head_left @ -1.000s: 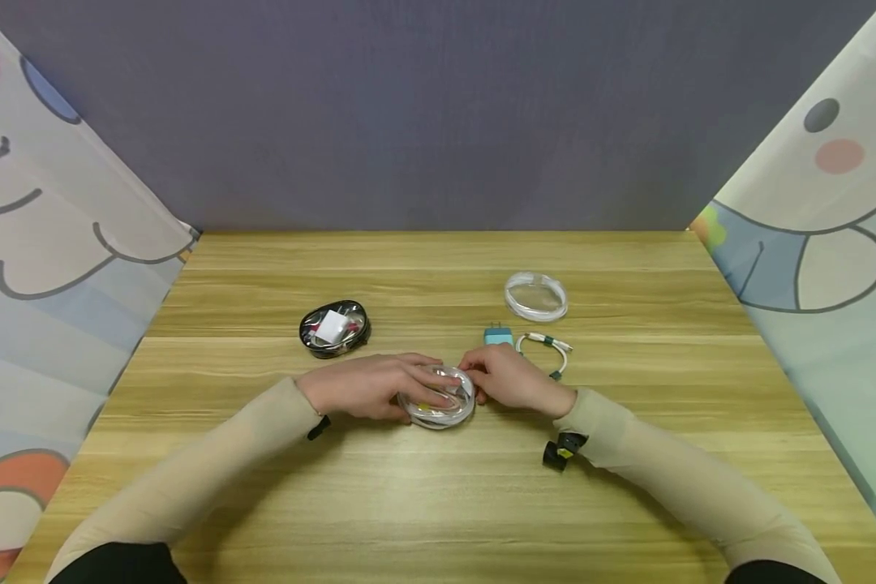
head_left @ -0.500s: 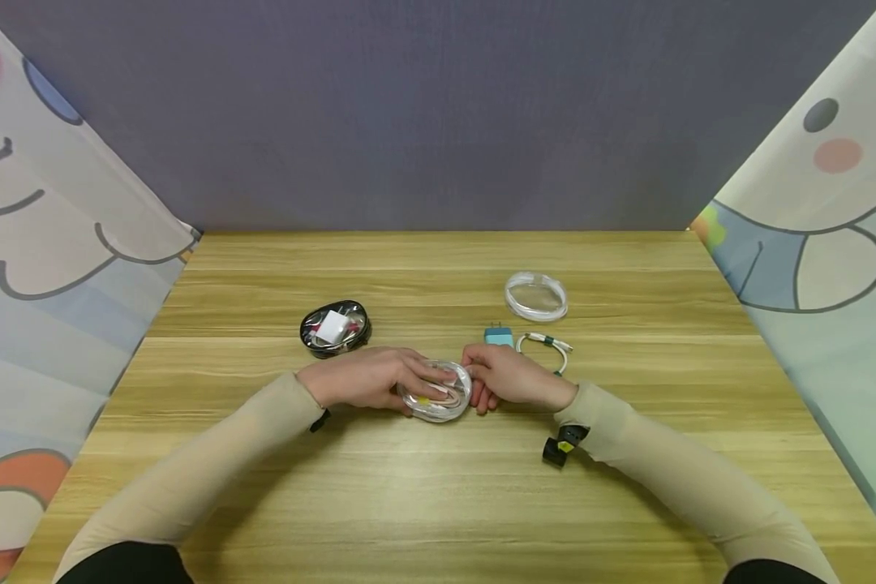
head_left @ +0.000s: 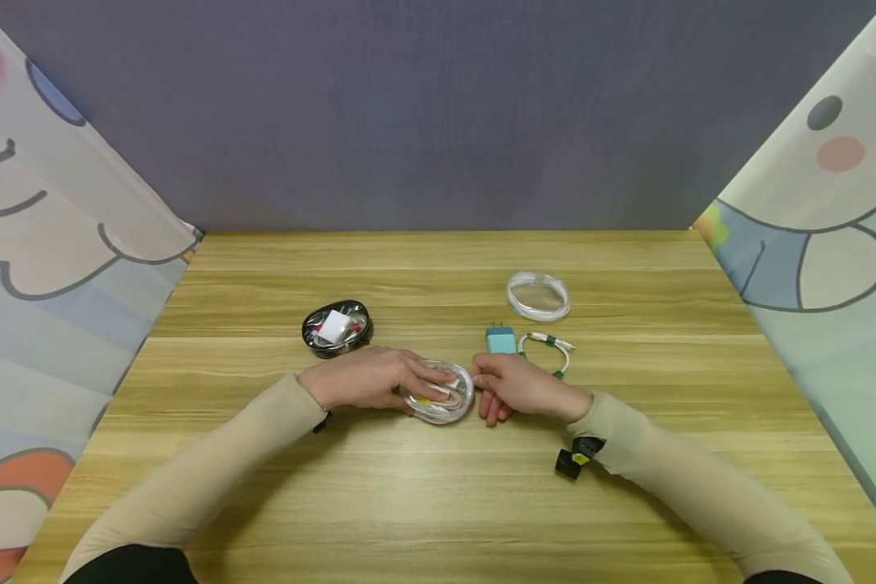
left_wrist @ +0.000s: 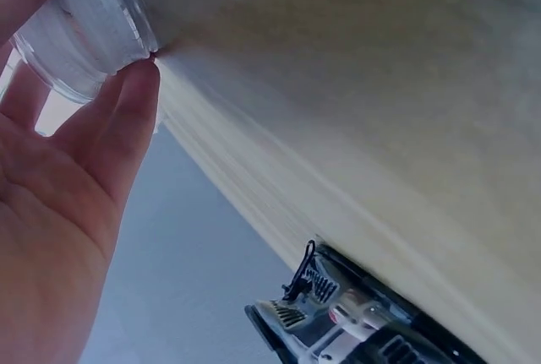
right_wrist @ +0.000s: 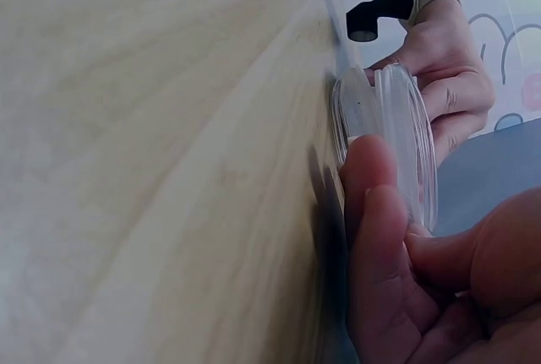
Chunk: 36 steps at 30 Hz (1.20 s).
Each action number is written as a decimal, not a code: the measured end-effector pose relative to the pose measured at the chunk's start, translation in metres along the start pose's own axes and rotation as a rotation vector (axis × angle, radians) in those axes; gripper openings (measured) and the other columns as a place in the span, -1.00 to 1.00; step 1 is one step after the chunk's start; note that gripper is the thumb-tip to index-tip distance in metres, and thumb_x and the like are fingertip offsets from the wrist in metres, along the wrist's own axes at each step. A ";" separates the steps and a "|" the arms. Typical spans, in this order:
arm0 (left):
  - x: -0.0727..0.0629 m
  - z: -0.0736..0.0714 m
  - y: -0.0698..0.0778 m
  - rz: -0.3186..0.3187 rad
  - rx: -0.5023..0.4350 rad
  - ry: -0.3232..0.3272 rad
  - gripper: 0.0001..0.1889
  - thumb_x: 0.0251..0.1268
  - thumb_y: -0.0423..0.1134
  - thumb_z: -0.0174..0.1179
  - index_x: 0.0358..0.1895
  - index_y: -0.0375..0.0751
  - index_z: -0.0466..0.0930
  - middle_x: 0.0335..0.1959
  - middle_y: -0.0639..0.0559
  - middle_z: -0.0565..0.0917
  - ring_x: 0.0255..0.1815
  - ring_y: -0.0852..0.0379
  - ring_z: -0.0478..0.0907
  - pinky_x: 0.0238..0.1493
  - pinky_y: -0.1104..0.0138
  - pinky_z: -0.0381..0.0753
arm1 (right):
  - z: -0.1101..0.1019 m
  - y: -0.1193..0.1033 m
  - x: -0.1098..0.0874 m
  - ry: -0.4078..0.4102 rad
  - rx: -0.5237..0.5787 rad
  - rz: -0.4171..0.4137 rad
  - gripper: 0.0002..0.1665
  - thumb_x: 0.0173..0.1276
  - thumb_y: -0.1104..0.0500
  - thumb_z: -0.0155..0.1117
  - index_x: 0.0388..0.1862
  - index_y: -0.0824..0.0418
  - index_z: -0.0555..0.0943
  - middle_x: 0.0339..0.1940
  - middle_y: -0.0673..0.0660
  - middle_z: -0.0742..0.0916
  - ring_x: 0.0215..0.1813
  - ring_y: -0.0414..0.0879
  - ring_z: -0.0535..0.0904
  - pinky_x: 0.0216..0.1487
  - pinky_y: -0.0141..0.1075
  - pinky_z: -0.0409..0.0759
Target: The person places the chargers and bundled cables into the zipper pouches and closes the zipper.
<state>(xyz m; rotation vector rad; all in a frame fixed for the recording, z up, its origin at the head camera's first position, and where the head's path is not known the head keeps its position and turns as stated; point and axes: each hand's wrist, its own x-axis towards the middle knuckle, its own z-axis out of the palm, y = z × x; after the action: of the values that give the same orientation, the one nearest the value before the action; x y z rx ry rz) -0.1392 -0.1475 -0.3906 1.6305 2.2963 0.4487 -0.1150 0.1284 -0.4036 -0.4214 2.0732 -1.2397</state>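
In the head view a clear round zip pouch (head_left: 441, 414) with white trim lies mid-table, a pale coiled cable and a yellow patch showing through its top. My left hand (head_left: 368, 378) holds it from the left, fingers over the top and thumb at the near side. At the right edge, my right hand (head_left: 529, 384) pinches with thumb and forefinger. The right wrist view shows these fingertips (right_wrist: 372, 161) against the rim of the pouch (right_wrist: 406, 140); what exactly they pinch is hidden. In the left wrist view, fingers span the pouch's side (left_wrist: 89, 35).
A light-blue plug charger (head_left: 500, 340) and a looped white cable (head_left: 565, 359) lie just beyond my right hand. Farther back is a flat white-rimmed clear ring-shaped case (head_left: 516, 307). A black-trimmed clear pouch (head_left: 324, 350) with a white block inside stands behind my left hand.
My right hand has slid round the pouch's edge, from its upper right toward the near right. The pouch has shifted only slightly, and my left hand stays on it.
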 end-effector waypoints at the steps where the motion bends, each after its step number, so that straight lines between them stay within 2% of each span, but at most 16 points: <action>1: 0.000 0.000 0.000 -0.003 0.002 -0.002 -0.34 0.16 -0.23 0.48 0.35 0.25 0.53 0.47 0.32 0.35 0.40 0.19 0.36 0.30 0.23 0.45 | 0.000 0.000 -0.001 0.000 -0.002 -0.001 -0.77 0.64 0.27 -0.09 -0.23 0.29 0.48 -0.53 0.16 0.75 -0.52 -0.01 0.70 -0.53 -0.27 0.64; 6: -0.001 0.000 0.001 -0.033 -0.005 -0.007 -0.38 0.16 -0.22 0.48 0.32 0.25 0.55 0.45 0.36 0.36 0.42 0.23 0.33 0.25 0.26 0.49 | 0.000 0.002 -0.006 -0.011 0.006 0.000 -0.78 0.64 0.27 -0.08 -0.23 0.32 0.48 -0.53 0.17 0.74 -0.53 -0.01 0.70 -0.54 -0.28 0.63; 13: -0.002 0.001 0.000 -0.041 -0.001 0.010 -0.43 0.17 -0.25 0.47 0.27 0.23 0.60 0.40 0.35 0.42 0.39 0.24 0.36 0.21 0.29 0.52 | 0.002 0.007 -0.015 -0.089 0.026 0.004 -0.77 0.63 0.25 -0.05 -0.23 0.32 0.49 -0.52 0.19 0.75 -0.53 -0.02 0.70 -0.54 -0.33 0.62; 16: -0.003 0.001 0.000 -0.041 0.016 0.027 -0.44 0.19 -0.23 0.46 0.28 0.24 0.59 0.41 0.33 0.42 0.37 0.22 0.40 0.21 0.27 0.52 | 0.003 0.009 -0.017 -0.097 0.037 -0.005 -0.78 0.64 0.25 -0.06 -0.22 0.33 0.48 -0.51 0.19 0.75 -0.51 -0.02 0.71 -0.53 -0.32 0.63; 22: -0.007 0.004 0.002 -0.025 0.081 0.070 -0.39 0.24 -0.19 0.43 0.36 0.26 0.52 0.48 0.29 0.34 0.34 0.18 0.43 0.15 0.24 0.57 | 0.002 0.012 -0.015 -0.001 0.049 -0.021 -0.78 0.63 0.28 -0.06 -0.22 0.36 0.47 -0.50 0.17 0.75 -0.51 -0.02 0.71 -0.51 -0.28 0.65; 26: -0.008 0.005 0.002 -0.019 0.120 0.113 -0.38 0.26 -0.29 0.41 0.38 0.23 0.51 0.48 0.26 0.35 0.24 0.19 0.49 0.08 0.26 0.59 | 0.000 0.015 -0.011 0.081 0.062 -0.038 -0.77 0.64 0.27 -0.08 -0.19 0.38 0.47 -0.52 0.17 0.73 -0.53 -0.04 0.69 -0.53 -0.29 0.63; 29: -0.007 0.005 0.003 -0.004 0.201 0.151 -0.39 0.25 -0.36 0.39 0.35 0.19 0.55 0.45 0.22 0.41 0.10 0.17 0.56 -0.03 0.28 0.61 | 0.000 0.014 -0.006 0.126 0.072 -0.049 -0.76 0.65 0.25 -0.10 -0.16 0.39 0.46 -0.52 0.18 0.73 -0.53 -0.04 0.68 -0.52 -0.29 0.63; 32: -0.002 0.003 0.004 0.012 0.310 0.194 -0.47 0.22 -0.31 0.43 0.28 0.11 0.62 0.37 0.16 0.51 0.02 0.12 0.54 -0.07 0.27 0.59 | 0.001 0.012 -0.002 0.165 0.074 -0.056 -0.76 0.66 0.25 -0.11 -0.15 0.38 0.46 -0.51 0.18 0.73 -0.53 -0.03 0.68 -0.51 -0.27 0.64; 34: 0.002 0.003 0.004 0.017 0.364 0.227 -0.52 0.17 -0.22 0.48 0.20 0.08 0.68 0.28 0.15 0.58 0.03 0.09 0.51 -0.01 0.23 0.57 | 0.002 0.010 0.000 0.187 0.063 -0.062 -0.77 0.66 0.25 -0.12 -0.15 0.35 0.46 -0.51 0.18 0.73 -0.53 -0.02 0.68 -0.51 -0.26 0.65; 36: 0.005 0.003 0.003 0.021 0.388 0.246 -0.53 0.14 -0.15 0.50 0.17 0.08 0.70 0.25 0.16 0.60 0.09 0.09 0.46 0.12 0.19 0.51 | 0.003 0.009 0.002 0.205 0.043 -0.069 -0.78 0.66 0.26 -0.12 -0.15 0.34 0.46 -0.52 0.17 0.73 -0.54 -0.02 0.68 -0.53 -0.26 0.64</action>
<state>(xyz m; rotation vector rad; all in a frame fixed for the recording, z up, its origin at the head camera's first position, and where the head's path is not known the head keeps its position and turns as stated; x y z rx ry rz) -0.1368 -0.1413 -0.3923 1.8639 2.6840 0.2265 -0.1137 0.1300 -0.4134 -0.3614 2.2142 -1.4175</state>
